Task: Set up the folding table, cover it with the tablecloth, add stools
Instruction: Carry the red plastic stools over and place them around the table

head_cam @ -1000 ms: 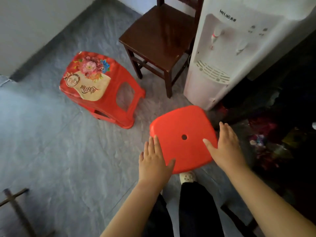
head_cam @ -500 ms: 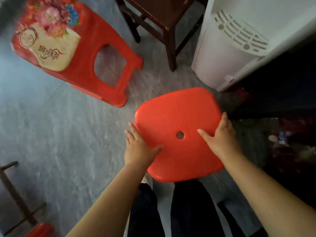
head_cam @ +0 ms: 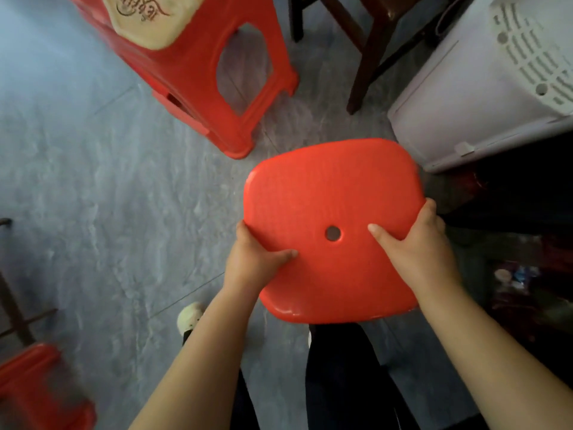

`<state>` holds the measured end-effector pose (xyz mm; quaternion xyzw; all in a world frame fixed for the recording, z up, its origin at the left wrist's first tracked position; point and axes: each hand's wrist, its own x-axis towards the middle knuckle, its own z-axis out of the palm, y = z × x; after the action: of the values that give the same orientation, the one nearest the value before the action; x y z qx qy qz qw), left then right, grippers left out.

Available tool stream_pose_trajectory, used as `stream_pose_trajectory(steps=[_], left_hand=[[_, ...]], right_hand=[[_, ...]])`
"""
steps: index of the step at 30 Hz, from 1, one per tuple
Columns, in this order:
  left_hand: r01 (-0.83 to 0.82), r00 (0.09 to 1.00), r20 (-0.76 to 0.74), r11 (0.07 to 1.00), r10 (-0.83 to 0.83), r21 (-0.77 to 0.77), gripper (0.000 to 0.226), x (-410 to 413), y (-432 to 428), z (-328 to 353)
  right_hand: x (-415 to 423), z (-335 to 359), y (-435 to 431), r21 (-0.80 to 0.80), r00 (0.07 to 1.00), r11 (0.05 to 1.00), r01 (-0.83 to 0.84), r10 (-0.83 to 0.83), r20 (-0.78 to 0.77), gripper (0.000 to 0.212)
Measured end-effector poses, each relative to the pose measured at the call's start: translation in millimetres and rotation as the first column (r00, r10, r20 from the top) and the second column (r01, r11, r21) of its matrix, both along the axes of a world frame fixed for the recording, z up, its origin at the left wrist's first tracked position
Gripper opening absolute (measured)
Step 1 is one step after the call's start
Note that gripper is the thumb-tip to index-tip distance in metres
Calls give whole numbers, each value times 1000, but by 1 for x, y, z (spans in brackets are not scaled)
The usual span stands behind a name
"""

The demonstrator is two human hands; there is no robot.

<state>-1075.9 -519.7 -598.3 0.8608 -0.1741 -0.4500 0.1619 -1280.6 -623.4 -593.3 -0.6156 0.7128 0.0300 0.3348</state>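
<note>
A plain red plastic stool (head_cam: 328, 193) with a small round hole in its seat is right in front of me, above my legs. My left hand (head_cam: 252, 256) grips its left edge, thumb on top of the seat. My right hand (head_cam: 415, 246) grips the right edge the same way. Its legs are hidden under the seat. A second red stool (head_cam: 198, 85) with a printed cream label on its seat stands on the grey floor at the upper left. The corner of a third red stool (head_cam: 34, 389) shows at the bottom left.
A dark wooden chair (head_cam: 366, 41) stands at the top centre. A white water dispenser (head_cam: 483, 97) fills the upper right, close to the held stool. Dark metal bars (head_cam: 15, 315) cross the left edge. Dark clutter lies at the right. My feet stand on the grey floor (head_cam: 93, 197).
My hands went from resting on the plain stool's seat to gripping both its edges. The seat looks larger and nearer, and the view has tilted down and closer.
</note>
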Motion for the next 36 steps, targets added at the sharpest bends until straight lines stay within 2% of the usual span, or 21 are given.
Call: stream_pose_trajectory(steps=[7, 16, 25, 31, 36], left_hand=[[-239, 971, 3, 969, 239, -56, 85, 96, 95, 9], [-412, 908, 35, 906, 417, -98, 86, 299, 255, 29], [-582, 784, 200, 808, 587, -91, 93, 491, 443, 67], [-760, 607, 194, 634, 771, -143, 102, 543, 498, 53], [-922, 344, 92, 355, 934, -155, 94, 553, 493, 29]], right_hand=[[126, 19, 53, -3, 976, 976, -219, 219, 18, 102], [358, 46, 180, 24, 907, 907, -420, 420, 19, 102], [603, 58, 329, 13, 743, 746, -665, 660, 109, 102], [727, 55, 365, -29, 572, 579, -815, 812, 118, 95], [820, 44, 365, -50, 286, 288, -956, 957, 47, 72]])
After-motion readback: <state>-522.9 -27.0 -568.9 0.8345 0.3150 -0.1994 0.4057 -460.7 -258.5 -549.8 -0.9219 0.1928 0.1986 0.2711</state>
